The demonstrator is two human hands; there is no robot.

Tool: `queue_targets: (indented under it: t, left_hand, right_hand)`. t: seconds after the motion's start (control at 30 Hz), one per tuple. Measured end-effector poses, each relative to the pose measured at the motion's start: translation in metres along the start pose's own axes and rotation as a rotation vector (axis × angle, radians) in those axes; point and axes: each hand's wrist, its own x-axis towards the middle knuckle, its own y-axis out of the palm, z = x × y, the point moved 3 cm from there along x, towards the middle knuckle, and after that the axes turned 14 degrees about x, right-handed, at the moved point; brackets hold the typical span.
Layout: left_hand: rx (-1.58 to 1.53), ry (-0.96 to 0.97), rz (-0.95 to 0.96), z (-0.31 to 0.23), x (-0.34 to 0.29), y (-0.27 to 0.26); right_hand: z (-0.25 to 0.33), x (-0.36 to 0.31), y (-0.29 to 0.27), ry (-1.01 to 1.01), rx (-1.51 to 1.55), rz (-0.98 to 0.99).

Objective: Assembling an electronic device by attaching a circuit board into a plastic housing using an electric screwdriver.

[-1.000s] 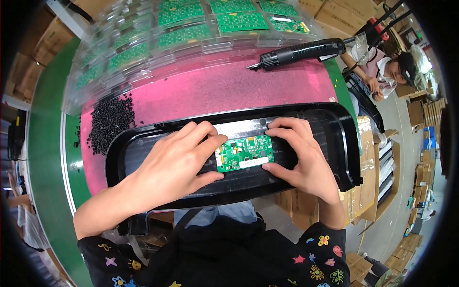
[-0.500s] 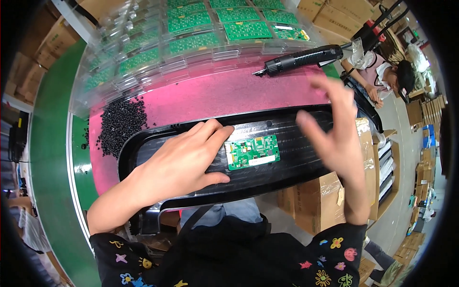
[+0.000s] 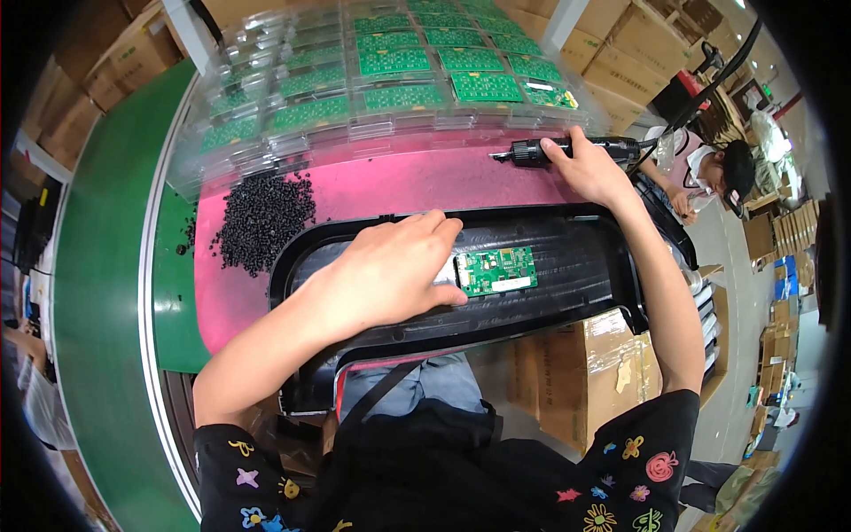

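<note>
A long black plastic shell (image 3: 576, 288) lies in front of me, its near side over my lap. Inside it sits a green circuit board (image 3: 498, 266) with a white label strip. My left hand (image 3: 390, 270) rests over the shell beside the board's left end, fingers and thumb spread apart, fingertips close to the far rim. Beyond the shell's far right, my right hand (image 3: 589, 167) is closed round a black electric screwdriver (image 3: 529, 153). The screwdriver lies level, its tip pointing left.
A heap of small black screws (image 3: 266, 217) lies on the pink mat (image 3: 390, 182) at left. Stacked clear trays of green boards (image 3: 394, 60) stand behind. Cardboard boxes (image 3: 576, 372) are at the near right. Another person (image 3: 696, 173) works at the far right.
My right hand has gone from above the shell's right end to the screwdriver and taken hold of it. My left hand stays by the board. The whole view has shifted slightly.
</note>
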Motion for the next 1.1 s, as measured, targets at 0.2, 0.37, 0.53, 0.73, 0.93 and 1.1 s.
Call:
queue_targets:
  t: [0.2,0.37,0.53,0.73,0.93,1.1]
  left_hand:
    - [-0.18,0.028,-0.219,0.018,0.003,0.0]
    - [-0.27,0.053,-0.293,0.012,0.008,-0.007]
    - [-0.289,0.134,-0.213,0.004,0.009,-0.004]
    - [-0.473,0.219,-0.152,-0.009,0.01,-0.003]
    - [-0.393,0.335,-0.353,-0.014,0.005,-0.008]
    - [-0.25,0.271,-0.445,-0.015,0.003,-0.011]
  right_hand:
    - [0.027,-0.044,-0.023,-0.405,0.914,-0.258]
    - [0.079,-0.113,-0.041,-0.828,1.342,-0.296]
    - [0.095,-0.127,-0.016,-0.325,1.632,-0.005]
    - [0.09,-0.129,-0.014,-0.541,2.054,0.169]
    - [0.09,-0.137,-0.007,-0.764,1.993,0.184]
    - [0.093,-0.14,-0.001,-0.797,1.962,0.074]
